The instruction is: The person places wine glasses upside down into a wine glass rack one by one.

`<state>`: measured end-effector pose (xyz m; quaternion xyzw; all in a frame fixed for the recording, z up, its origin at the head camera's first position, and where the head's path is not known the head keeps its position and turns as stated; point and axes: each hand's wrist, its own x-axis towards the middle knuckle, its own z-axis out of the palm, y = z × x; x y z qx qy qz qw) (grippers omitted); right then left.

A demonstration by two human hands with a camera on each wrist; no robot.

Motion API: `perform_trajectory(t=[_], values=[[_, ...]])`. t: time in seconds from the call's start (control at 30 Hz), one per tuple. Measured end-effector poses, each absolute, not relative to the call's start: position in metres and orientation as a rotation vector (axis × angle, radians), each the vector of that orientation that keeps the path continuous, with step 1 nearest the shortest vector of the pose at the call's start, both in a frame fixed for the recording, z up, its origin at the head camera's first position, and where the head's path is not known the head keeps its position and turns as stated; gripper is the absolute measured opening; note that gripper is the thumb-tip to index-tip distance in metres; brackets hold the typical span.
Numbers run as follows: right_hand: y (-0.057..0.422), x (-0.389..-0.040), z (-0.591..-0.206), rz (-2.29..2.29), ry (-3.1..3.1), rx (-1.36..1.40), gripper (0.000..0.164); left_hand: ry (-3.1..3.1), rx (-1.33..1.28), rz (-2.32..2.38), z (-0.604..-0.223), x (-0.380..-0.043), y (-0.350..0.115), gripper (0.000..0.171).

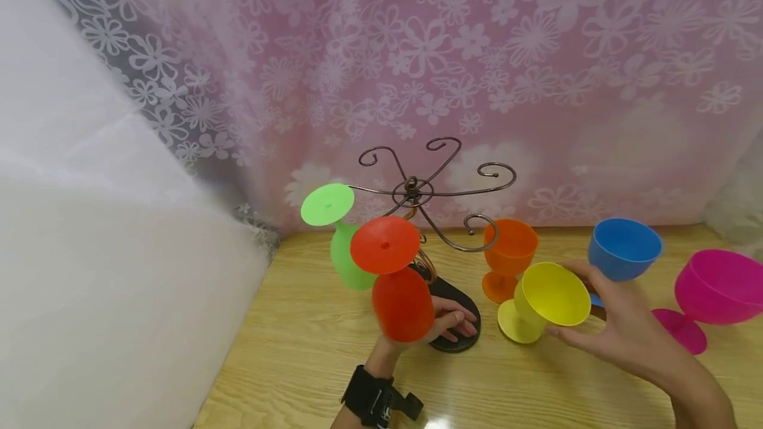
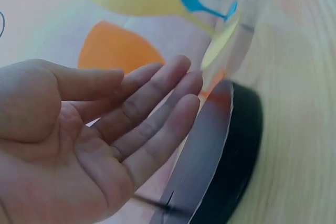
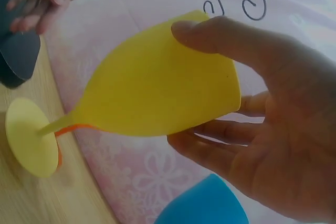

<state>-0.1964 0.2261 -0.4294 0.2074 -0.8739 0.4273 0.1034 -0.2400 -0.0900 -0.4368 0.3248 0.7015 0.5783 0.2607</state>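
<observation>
The step in hand seems to be picking up the yellow cup [image 1: 553, 296], beside the rack base [image 1: 459, 297]; whether it touches the surface [image 1: 524, 389], I cannot tell. The right hand's [image 1: 626, 330] grip curves partway closed around its bowl; the left hand [image 1: 448, 323], loosely extended, holds nothing. Next likely calls for inverting, like the upturned red cup [image 1: 402, 306].

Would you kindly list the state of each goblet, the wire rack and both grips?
Green goblet: upside down, hanging.
Red goblet: upside down, hanging.
Yellow goblet: mouth up, held.
Orange goblet: upright on table.
Blue goblet: upright.
Magenta goblet: upright on table.
Wire rack: standing, bearing two goblets.
Left grip: relaxed, holding nothing.
Right grip: holding yellow goblet.
</observation>
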Motion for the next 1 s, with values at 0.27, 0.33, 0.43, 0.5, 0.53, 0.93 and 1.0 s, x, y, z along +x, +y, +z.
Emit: perform_trajectory(t=[0.27, 0.33, 0.43, 0.5, 0.53, 0.93, 1.0], values=[[0.215, -0.192, -0.426, 1.241, -2.570, 0.628, 0.097, 1.630, 0.903, 1.614, -0.474, -0.246, -0.069, 0.038], [0.212, -0.191, -0.426, 1.263, -2.555, 0.648, 0.099, 1.576, 0.881, 1.655, -0.487, -0.247, -0.065, 0.039], [0.208, -0.190, -0.427, 1.306, -2.526, 0.695, 0.102, 1.476, 0.853, 1.729, -0.501, -0.249, -0.061, 0.043], [0.204, -0.190, -0.427, 1.320, -2.512, 0.726, 0.104, 1.427, 0.851, 1.766, -0.505, -0.248, -0.058, 0.045], [0.202, -0.189, -0.427, 1.325, -2.503, 0.741, 0.104, 1.425, 0.861, 1.773, -0.507, -0.248, -0.057, 0.047], [0.194, -0.188, -0.422, 1.308, -2.439, 0.797, 0.108, 1.259, 0.576, 2.016, -0.500, -0.243, -0.050, 0.059], [0.193, -0.188, -0.421, 1.290, -2.442, 0.801, 0.108, 1.227, 0.503, 2.048, -0.498, -0.244, -0.049, 0.059]])
